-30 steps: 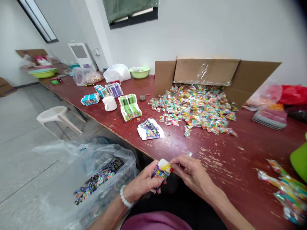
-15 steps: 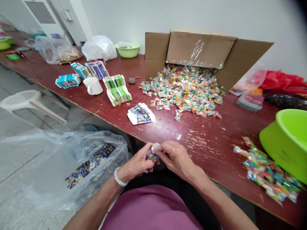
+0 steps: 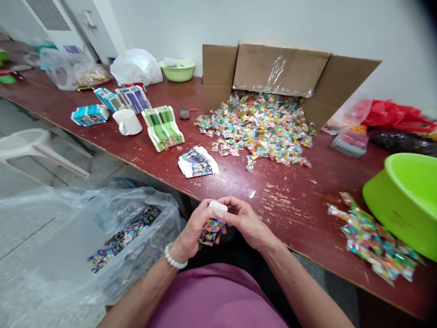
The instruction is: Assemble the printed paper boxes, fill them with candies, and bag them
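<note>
Between my hands, just off the table's front edge, is a small dark printed carton (image 3: 210, 231) with colourful spots and a raised white flap. My left hand (image 3: 193, 230), with a pale bead bracelet at the wrist, is wrapped round the carton's left side. The fingers of my right hand (image 3: 243, 218) are closed at its upper right, by the white flap; their tips are partly hidden. On the table just beyond lies a fanned stack of flat printed cartons (image 3: 198, 162). To my left, an open clear plastic bag (image 3: 164, 218) holds several dark printed cartons (image 3: 123, 241).
Wrapped candies (image 3: 262, 127) spill from a cardboard box (image 3: 283, 68) at the back. More candies (image 3: 372, 237) lie beside a green basin (image 3: 399, 205) on the right. A white mug (image 3: 127, 122) and green carton bundle (image 3: 163, 127) stand left; a white stool (image 3: 37, 141) is on the floor.
The carton has turned so that more of its printed face shows, and its white flap stands up more plainly. My right hand has turned and its fingers have shifted along the flap.
</note>
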`<state>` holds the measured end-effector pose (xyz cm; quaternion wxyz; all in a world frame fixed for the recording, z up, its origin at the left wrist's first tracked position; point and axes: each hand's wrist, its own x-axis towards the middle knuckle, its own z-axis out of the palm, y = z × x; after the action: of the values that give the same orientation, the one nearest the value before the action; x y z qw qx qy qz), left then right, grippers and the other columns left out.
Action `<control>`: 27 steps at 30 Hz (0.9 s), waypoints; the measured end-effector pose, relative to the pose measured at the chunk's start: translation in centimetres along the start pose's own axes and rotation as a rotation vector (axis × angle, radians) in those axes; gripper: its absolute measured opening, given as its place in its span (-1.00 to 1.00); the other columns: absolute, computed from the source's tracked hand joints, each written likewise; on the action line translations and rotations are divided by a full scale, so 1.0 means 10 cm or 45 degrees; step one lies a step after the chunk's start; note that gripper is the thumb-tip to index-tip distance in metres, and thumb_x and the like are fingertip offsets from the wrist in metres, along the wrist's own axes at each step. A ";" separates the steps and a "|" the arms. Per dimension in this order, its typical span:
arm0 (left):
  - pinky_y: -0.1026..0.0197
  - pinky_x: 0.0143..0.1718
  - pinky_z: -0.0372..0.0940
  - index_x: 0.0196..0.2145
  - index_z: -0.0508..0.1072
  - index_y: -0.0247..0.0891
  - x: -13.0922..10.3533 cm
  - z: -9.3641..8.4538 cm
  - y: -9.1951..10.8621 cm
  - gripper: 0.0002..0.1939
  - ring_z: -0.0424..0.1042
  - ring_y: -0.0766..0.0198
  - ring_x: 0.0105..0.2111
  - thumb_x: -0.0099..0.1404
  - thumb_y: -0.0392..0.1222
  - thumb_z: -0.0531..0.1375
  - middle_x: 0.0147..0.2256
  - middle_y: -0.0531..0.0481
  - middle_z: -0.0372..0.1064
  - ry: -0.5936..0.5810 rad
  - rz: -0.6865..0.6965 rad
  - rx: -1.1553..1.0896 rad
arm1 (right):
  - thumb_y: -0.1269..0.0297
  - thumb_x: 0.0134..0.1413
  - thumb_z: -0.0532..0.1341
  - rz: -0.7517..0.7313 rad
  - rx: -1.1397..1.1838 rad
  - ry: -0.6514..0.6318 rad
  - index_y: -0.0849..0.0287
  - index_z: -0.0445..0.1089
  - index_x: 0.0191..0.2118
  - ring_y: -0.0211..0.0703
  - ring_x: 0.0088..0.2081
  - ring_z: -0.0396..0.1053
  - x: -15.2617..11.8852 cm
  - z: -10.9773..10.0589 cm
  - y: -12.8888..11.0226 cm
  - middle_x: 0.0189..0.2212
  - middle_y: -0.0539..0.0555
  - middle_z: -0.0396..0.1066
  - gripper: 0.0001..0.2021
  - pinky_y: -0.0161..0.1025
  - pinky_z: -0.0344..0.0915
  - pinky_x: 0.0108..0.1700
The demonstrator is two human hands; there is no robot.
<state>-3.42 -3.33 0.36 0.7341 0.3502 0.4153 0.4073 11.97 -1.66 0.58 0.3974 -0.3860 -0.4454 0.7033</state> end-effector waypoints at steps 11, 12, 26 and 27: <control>0.26 -0.68 0.34 -0.07 0.32 -0.23 0.01 -0.02 -0.02 -0.59 0.41 0.25 -0.67 0.38 0.17 0.03 -0.51 0.00 0.41 -0.102 -0.241 -0.399 | 0.17 0.25 0.18 -0.648 -0.812 0.050 0.12 0.52 -0.30 -0.11 -0.25 0.49 -0.11 -0.05 -0.03 -0.29 0.11 0.55 -0.80 -0.21 0.38 -0.16; 0.25 -0.69 0.34 -0.07 0.33 -0.23 0.01 -0.02 -0.02 -0.58 0.41 0.25 -0.67 0.37 0.17 0.03 -0.51 0.00 0.41 -0.104 -0.238 -0.412 | 0.17 0.26 0.18 -0.637 -0.829 0.040 0.12 0.52 -0.31 -0.10 -0.23 0.49 -0.12 -0.05 -0.04 -0.32 0.11 0.55 -0.78 -0.21 0.38 -0.15; 0.31 -0.68 0.29 0.14 0.36 -0.30 0.01 0.02 -0.02 -0.38 0.39 0.28 -0.64 0.33 0.22 0.06 -0.50 -0.04 0.43 0.048 -0.219 -0.236 | 0.10 0.08 0.32 -0.232 -0.279 0.001 0.20 0.49 -0.38 -0.26 -0.45 0.40 -0.03 0.02 -0.04 -0.25 0.10 0.52 -0.76 -0.33 0.33 -0.48; 0.30 -0.67 0.30 0.13 0.37 -0.29 0.02 0.00 -0.02 -0.43 0.41 0.27 -0.63 0.33 0.15 0.09 -0.47 -0.04 0.44 0.048 -0.226 -0.269 | 0.11 0.13 0.29 -0.262 -0.346 -0.015 0.19 0.50 -0.35 -0.24 -0.42 0.41 -0.04 0.01 -0.02 -0.26 0.08 0.52 -0.77 -0.31 0.35 -0.43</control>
<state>-3.31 -3.20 0.16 0.7921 0.2253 0.4131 0.3887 12.07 -1.96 0.89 0.4088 -0.3845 -0.5759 0.5945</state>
